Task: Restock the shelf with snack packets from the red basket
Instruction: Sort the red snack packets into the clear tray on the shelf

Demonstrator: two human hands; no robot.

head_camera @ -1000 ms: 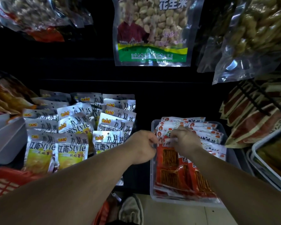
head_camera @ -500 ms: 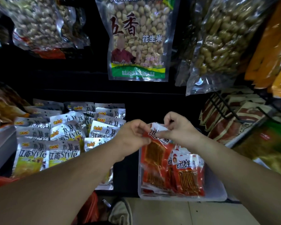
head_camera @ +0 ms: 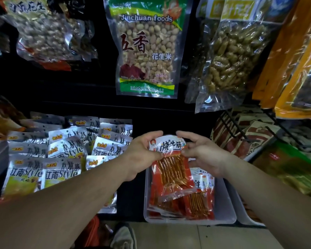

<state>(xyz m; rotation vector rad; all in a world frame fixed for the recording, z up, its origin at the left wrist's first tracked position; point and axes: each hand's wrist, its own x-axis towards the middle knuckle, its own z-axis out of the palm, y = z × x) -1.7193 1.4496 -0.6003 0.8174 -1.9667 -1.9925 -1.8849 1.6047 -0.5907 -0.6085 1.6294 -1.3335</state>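
Pinches top of red snack packet [head_camera: 171,169] with left hand [head_camera: 142,155] at 9 o'clock, right hand [head_camera: 203,155] at 3 o'clock, just above partly filled clear tray [head_camera: 224,209]. Seems mid-restock, with this packet yet to place.

likely a shop, hanging peanut bags [head_camera: 145,51], stocked snack packets [head_camera: 61,159]

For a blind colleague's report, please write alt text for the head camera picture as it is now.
The left hand and right hand hold a red packet by its top edge above a clear bin of similar packets. To the left lie silver packets; a peanut bag hangs above.
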